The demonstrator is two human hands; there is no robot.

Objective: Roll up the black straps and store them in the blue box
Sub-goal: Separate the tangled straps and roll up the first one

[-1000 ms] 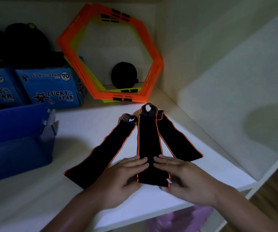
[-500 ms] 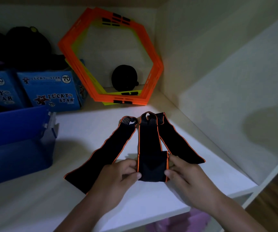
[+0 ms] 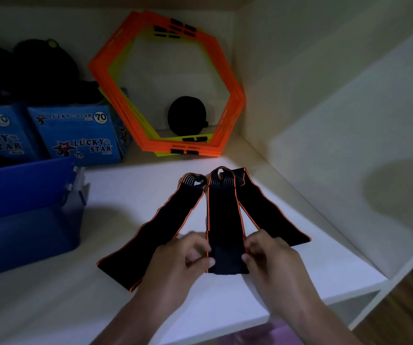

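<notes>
At nine o'clock I see the blue plastic box (image 3: pixel 23 210) on the white shelf (image 3: pixel 130 195), unmoved. Three black orange-edged straps (image 3: pixel 221 215) fan out at centre; the left (image 3: pixel 165 227) and right (image 3: pixel 265 215) ones lie flat as before. My left hand (image 3: pixel 175 267) and right hand (image 3: pixel 272 265) each have their grip pinching a side of the middle strap's near end, which was folded once half a second ago and is now a thicker roll. At twelve o'clock, orange hexagonal plastic rings (image 3: pixel 227 95) lean against the wall.
</notes>
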